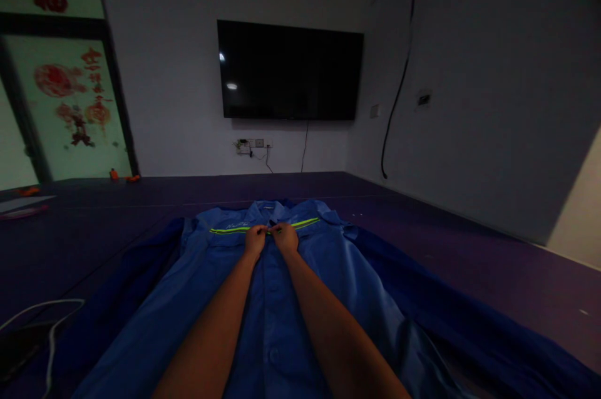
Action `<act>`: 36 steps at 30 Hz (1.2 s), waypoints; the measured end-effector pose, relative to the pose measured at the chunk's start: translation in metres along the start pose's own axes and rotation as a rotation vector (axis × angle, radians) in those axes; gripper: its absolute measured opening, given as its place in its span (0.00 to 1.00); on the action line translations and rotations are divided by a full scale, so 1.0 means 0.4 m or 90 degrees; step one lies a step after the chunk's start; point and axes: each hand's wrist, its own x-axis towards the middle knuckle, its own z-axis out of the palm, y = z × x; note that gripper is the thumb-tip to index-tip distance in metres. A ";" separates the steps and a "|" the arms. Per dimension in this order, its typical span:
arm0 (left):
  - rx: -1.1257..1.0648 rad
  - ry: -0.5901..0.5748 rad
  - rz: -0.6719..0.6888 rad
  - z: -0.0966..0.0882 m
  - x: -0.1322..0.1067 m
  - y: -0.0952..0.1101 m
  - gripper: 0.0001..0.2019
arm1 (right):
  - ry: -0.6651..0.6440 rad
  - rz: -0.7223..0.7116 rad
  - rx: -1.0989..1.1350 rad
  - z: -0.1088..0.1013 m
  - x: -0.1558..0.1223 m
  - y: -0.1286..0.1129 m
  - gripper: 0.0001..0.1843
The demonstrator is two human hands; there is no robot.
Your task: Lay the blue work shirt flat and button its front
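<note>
A blue long-sleeved work jacket lies spread front side up on the purple floor, its collar at the far end and its sleeves out to both sides. A yellow-green stripe crosses its chest. Both my arms reach over it to the front placket, just below the collar. My left hand pinches the jacket's front edge at the stripe. Close beside it, my right hand pinches the other side of the same opening. The fingertips nearly meet, and the small part between them is too dim to make out. Lower down the placket a button shows.
A white cable curls over a dark object at the lower left. Small orange things lie by the glass door. On the far wall hangs a black television, with sockets and wires below. A black cable hangs down the right wall.
</note>
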 end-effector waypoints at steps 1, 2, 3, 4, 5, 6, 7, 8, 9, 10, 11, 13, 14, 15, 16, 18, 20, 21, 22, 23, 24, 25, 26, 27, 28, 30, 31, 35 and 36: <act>0.002 -0.001 0.001 0.000 0.000 0.000 0.07 | -0.002 0.000 -0.001 -0.001 0.000 -0.001 0.09; 0.004 -0.003 0.002 0.001 0.000 0.000 0.08 | -0.004 -0.001 -0.002 -0.002 -0.001 -0.002 0.09; 0.006 -0.004 0.002 0.001 0.001 0.000 0.08 | -0.005 -0.003 -0.004 -0.002 -0.001 -0.003 0.09; 0.009 -0.006 0.002 0.001 0.001 -0.001 0.08 | -0.007 -0.005 -0.006 -0.003 -0.002 -0.004 0.08; 0.013 -0.008 0.002 0.002 0.002 -0.002 0.08 | -0.008 -0.008 -0.008 -0.004 -0.002 -0.005 0.08; 0.016 -0.010 0.002 0.002 0.003 -0.002 0.08 | -0.010 -0.010 -0.011 -0.004 -0.003 -0.007 0.08; 0.020 -0.012 0.002 0.002 0.003 -0.003 0.08 | -0.010 -0.012 -0.015 -0.005 -0.003 -0.008 0.08; 0.024 -0.015 0.002 0.002 0.004 -0.004 0.08 | -0.011 -0.014 -0.020 -0.005 -0.004 -0.009 0.08; 0.027 -0.017 0.003 0.002 0.005 -0.005 0.08 | -0.013 -0.016 -0.026 -0.005 -0.005 -0.011 0.08; 0.029 -0.020 0.004 0.002 0.005 -0.006 0.08 | -0.014 -0.019 -0.032 -0.005 -0.005 -0.012 0.08; 0.032 -0.023 0.005 0.002 0.006 -0.007 0.08 | -0.015 -0.023 -0.039 -0.006 -0.006 -0.013 0.08; 0.038 -0.028 0.005 0.002 0.006 -0.008 0.09 | -0.018 -0.031 -0.052 -0.007 -0.008 -0.016 0.08; 0.041 -0.031 0.005 0.002 0.006 -0.009 0.09 | -0.019 -0.034 -0.058 -0.008 -0.009 -0.018 0.08; 0.045 -0.034 0.004 0.002 0.006 -0.010 0.09 | -0.020 -0.036 -0.064 -0.009 -0.009 -0.019 0.08; 0.049 -0.037 0.005 0.002 0.006 -0.011 0.09 | -0.020 -0.038 -0.070 -0.010 -0.010 -0.020 0.08; 0.057 -0.043 0.006 0.002 0.006 -0.012 0.09 | -0.018 -0.041 -0.077 -0.010 -0.011 -0.021 0.08; 0.065 -0.047 0.009 0.002 0.006 -0.012 0.09 | -0.016 -0.043 -0.077 -0.010 -0.010 -0.021 0.08; 0.069 -0.048 0.011 0.002 0.006 -0.011 0.09 | -0.016 -0.042 -0.074 -0.010 -0.010 -0.020 0.08; 0.072 -0.048 0.013 0.002 0.006 -0.011 0.10 | -0.014 -0.040 -0.069 -0.009 -0.009 -0.019 0.08; 0.075 -0.047 0.014 0.003 0.006 -0.011 0.10 | -0.012 -0.035 -0.061 -0.008 -0.008 -0.018 0.08; 0.078 -0.046 0.016 0.003 0.006 -0.010 0.10 | -0.010 -0.030 -0.052 -0.008 -0.007 -0.017 0.08; 0.081 -0.045 0.018 0.003 0.007 -0.010 0.10 | -0.009 -0.024 -0.041 -0.007 -0.006 -0.015 0.08; 0.084 -0.044 0.019 0.004 0.007 -0.010 0.10 | -0.008 -0.018 -0.030 -0.006 -0.005 -0.014 0.08; 0.086 -0.042 0.020 0.004 0.008 -0.010 0.10 | -0.009 -0.012 -0.020 -0.005 -0.005 -0.013 0.08; 0.087 -0.039 0.021 0.005 0.008 -0.011 0.10 | -0.010 -0.008 -0.012 -0.005 -0.004 -0.012 0.08; 0.089 -0.033 0.023 0.006 0.010 -0.013 0.11 | -0.013 -0.004 -0.001 -0.003 -0.002 -0.010 0.08; 0.090 -0.030 0.024 0.006 0.010 -0.014 0.11 | -0.013 -0.003 0.002 -0.003 -0.001 -0.009 0.09; 0.093 -0.022 0.026 0.006 0.012 -0.017 0.11 | -0.016 -0.005 0.012 -0.001 0.001 -0.008 0.09; 0.094 -0.018 0.026 0.006 0.012 -0.018 0.11 | -0.017 -0.006 0.014 -0.001 0.001 -0.008 0.09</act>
